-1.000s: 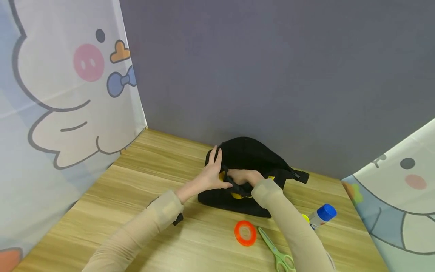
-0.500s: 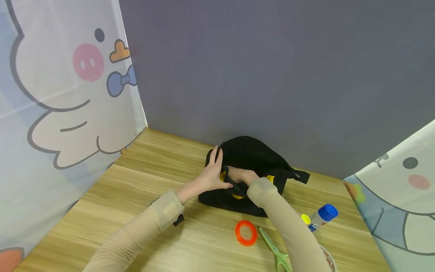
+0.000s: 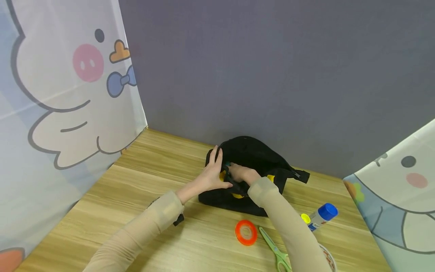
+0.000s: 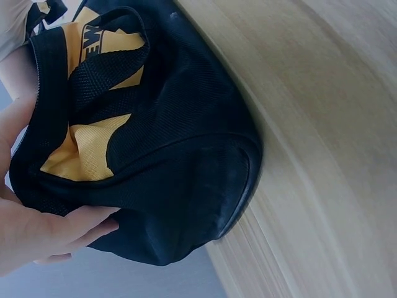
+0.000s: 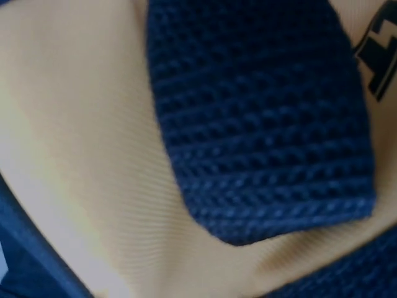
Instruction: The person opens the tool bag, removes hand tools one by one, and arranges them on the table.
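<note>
A black fabric tool bag (image 3: 234, 204) with yellow panels stands unzipped on the wooden table. My left hand (image 3: 207, 179) holds its left end, thumb at the near rim and fingers spread upward; in the left wrist view, fingers (image 4: 90, 223) lie against the bag's outside. My right hand (image 3: 241, 173) reaches into the mouth, its fingertips partly hidden. At those fingertips shows a small dark green thing (image 3: 227, 164), its kind unclear, which the hand seems to pinch. Close up, the right wrist view has a black webbing strap (image 5: 260, 124) over yellow cloth (image 5: 93, 155).
In front of the bag lie an orange tape roll (image 3: 246, 232) and light green scissors (image 3: 272, 243). To the right are a blue-capped glue stick (image 3: 323, 217), a small yellow round item (image 3: 305, 218) and a white round item (image 3: 328, 257), partly behind the right sleeve. A grey wall (image 3: 255, 75) stands behind.
My right hand has shifted slightly up and left within the bag's mouth, and a dark green thing now shows at its fingertips. The left hand stays where it was.
</note>
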`<state>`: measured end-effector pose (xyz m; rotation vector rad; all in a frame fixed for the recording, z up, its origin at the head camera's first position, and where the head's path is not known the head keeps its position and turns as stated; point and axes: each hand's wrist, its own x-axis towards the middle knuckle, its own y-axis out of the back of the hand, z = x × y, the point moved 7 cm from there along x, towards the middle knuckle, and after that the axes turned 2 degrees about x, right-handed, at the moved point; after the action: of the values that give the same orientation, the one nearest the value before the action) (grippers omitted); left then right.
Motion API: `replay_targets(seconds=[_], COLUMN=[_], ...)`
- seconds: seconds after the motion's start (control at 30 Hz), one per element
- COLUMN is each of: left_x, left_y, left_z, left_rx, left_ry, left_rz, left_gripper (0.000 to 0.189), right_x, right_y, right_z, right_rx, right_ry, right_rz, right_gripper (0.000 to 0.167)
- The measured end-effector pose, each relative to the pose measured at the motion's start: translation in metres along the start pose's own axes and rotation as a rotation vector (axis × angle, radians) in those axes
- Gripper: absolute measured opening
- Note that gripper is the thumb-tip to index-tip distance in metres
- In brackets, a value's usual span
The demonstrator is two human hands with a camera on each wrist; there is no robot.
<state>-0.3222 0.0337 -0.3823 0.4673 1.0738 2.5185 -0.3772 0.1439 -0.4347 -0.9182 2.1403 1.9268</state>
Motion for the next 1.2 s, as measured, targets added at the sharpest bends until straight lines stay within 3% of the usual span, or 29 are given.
replay_targets(seconds=[0.27, 0.73, 1.2], left_x=[0.000, -0.001, 0.000], left_y=[0.001, 0.001, 0.000], left_z=[0.001, 0.002, 0.002], left_rx=[0.012, 0.006, 0.018], left_ry=[-0.011, -0.008, -0.012], left_rz=[0.016, 0.001, 0.015], left_gripper=[0.123, 0.123, 0.124], right_x=[-0.005, -0.009, -0.014], right_y=[-0.001, -0.004, -0.001], right_z=[0.005, 0.008, 0.016], right_rx=[0.066, 0.107, 0.126], right_ry=[-0.063, -0.171, -0.217], right_rz=[-0.035, 0.012, 0.118], right_gripper=[0.073, 0.081, 0.056])
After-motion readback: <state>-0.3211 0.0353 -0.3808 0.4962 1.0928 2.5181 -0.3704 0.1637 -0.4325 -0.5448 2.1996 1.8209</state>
